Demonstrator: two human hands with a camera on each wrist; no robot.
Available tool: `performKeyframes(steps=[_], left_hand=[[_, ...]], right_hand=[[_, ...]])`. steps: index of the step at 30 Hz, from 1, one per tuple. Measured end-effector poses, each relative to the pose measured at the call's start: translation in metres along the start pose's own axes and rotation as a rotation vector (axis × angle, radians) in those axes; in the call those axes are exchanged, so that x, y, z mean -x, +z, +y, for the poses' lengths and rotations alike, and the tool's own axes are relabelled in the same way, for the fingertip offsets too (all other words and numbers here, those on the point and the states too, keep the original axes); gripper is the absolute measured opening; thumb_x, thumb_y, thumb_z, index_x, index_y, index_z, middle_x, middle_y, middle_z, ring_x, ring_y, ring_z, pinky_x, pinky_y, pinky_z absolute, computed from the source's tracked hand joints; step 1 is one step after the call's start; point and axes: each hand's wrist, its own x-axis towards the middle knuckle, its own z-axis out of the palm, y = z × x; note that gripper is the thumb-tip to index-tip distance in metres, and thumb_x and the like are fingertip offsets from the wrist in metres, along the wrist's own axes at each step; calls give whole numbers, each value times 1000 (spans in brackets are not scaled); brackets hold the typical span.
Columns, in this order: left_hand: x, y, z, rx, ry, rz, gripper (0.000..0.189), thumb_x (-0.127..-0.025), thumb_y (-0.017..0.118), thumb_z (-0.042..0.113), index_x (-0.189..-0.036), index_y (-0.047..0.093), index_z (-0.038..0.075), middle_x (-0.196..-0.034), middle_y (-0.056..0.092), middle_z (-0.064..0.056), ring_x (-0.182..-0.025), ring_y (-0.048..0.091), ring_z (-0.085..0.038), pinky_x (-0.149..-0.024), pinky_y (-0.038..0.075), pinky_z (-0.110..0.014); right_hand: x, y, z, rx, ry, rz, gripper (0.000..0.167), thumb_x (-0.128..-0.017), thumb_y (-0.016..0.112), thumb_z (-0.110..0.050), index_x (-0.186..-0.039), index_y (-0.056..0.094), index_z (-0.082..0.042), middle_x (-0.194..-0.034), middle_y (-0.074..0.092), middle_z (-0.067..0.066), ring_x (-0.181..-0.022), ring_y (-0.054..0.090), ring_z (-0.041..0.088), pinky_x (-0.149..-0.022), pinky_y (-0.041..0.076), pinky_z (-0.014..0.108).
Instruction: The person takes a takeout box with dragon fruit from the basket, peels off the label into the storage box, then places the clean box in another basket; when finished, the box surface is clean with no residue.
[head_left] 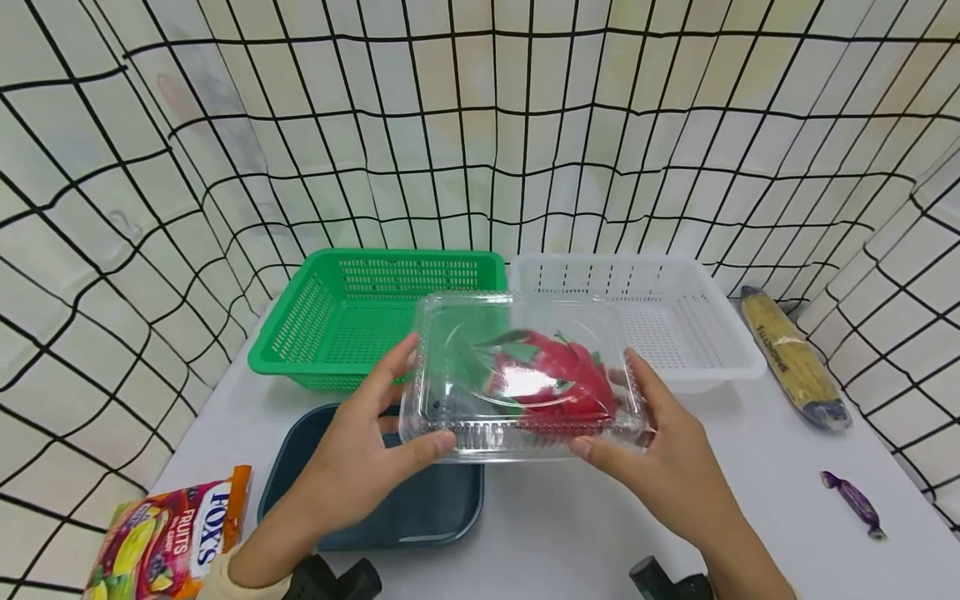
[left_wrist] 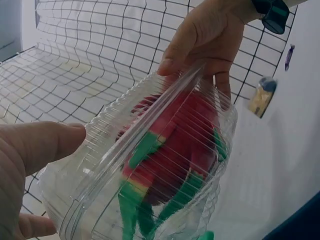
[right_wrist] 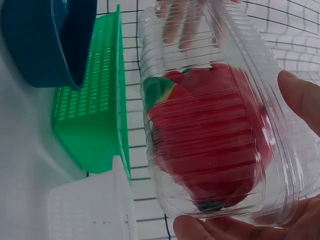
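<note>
A clear plastic clamshell container (head_left: 450,400), its lid down, is held up between both hands over the table. Inside lies a red dragon fruit (head_left: 573,375) with green-tipped scales, toward the container's right end. My left hand (head_left: 360,450) grips the left end, thumb along the front edge and fingers at the side. On the opposite end, my right hand (head_left: 667,458) holds on in the same way. The right wrist view shows the dragon fruit (right_wrist: 210,140) through the ribbed wall, with right-hand fingers beneath the container.
Behind the container stand a green basket (head_left: 292,354) and a white basket (head_left: 720,358). A dark blue tray (head_left: 405,529) sits below left, near a Fox's candy bag (head_left: 172,533). Spaghetti (head_left: 795,358) and a purple-wrapped candy (head_left: 853,504) lie right. Black netting (head_left: 495,108) surrounds the table.
</note>
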Motion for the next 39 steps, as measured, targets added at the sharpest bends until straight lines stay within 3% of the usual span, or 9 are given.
performKeyframes(steps=[4,10,17,23,28,32,39], left_hand=[[-11,-22,-6,-33,-22,0,94,-95,80,23,-168,20,26,-163,35,-16,-141,48,-46,-101,51,-62],[-32,-52,-11,-47,-71,-46,96,-99,75,24,-169,10,24,-168,25,-19,-148,38,-45,-107,45,-63],[-61,-79,-22,-104,-116,-44,100,-99,74,28,-169,4,21,-167,24,-24,-146,40,-47,-105,44,-67],[-82,-107,-50,-48,-145,-69,97,-100,73,25,-169,6,21,-169,24,-21,-147,41,-45,-109,42,-66],[-93,-127,-75,-26,-194,-80,97,-99,74,24,-170,7,23,-170,22,-21,-149,35,-48,-113,34,-69],[-102,-133,-93,-26,-241,-92,98,-99,75,27,-170,6,22,-171,18,-21,-151,29,-49,-115,30,-71],[-114,-136,-120,-15,-322,-149,100,-100,73,23,-169,0,17,-170,10,-29,-145,41,-50,-114,35,-67]], right_hand=[[-26,14,-6,-27,-54,-32,111,-82,90,-40,-167,24,-15,-156,48,15,-128,60,39,-82,62,46],[-66,35,-12,-54,-49,-83,113,-82,90,-40,-167,22,-14,-152,50,13,-127,59,36,-83,62,44],[-114,53,-22,-23,-46,-121,108,-83,88,-46,-166,26,-14,-148,55,11,-127,60,31,-87,62,46],[-147,72,-31,8,-42,-155,100,-83,87,-43,-163,34,-14,-140,59,13,-122,60,30,-83,62,45],[-171,91,-33,-1,19,-228,103,-84,85,-43,-164,30,-11,-145,57,16,-130,57,31,-92,59,49],[-186,104,-28,-21,87,-271,103,-86,85,-39,-164,28,-7,-148,55,17,-134,54,32,-100,56,50],[-198,126,-22,46,129,-306,102,-86,84,-38,-163,29,-1,-159,44,17,-141,47,34,-107,50,53]])
